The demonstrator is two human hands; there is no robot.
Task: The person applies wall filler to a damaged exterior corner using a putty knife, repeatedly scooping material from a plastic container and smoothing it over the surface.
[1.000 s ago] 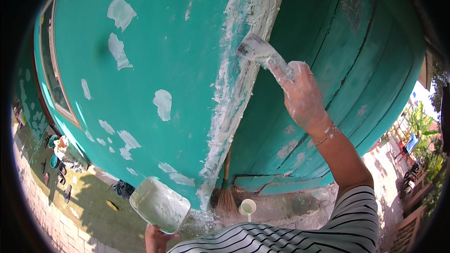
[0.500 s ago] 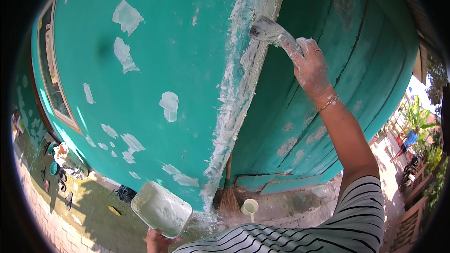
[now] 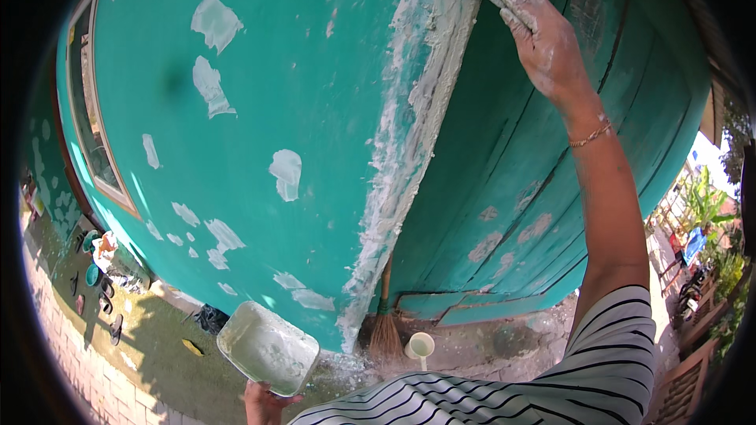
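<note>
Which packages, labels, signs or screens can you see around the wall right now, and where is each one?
No package, label, sign or screen shows clearly.
Tray: the nearest thing to a container, held by the left hand at the lower edge; rectangular, white, smeared with pale filler.
Cup: on the ground by the broom at the foot of the wall; round, white, plain.
Small things on the ground at far left: too small to tell.

— Do we see any packages, labels, signs or screens around the turquoise wall point(image 3: 260, 94)?

— We find none that we can make out. Left of the wall, below its window frame point(image 3: 94, 142), small things lie on the ground, but they are too small and blurred for us to tell whether any is a package.
</note>
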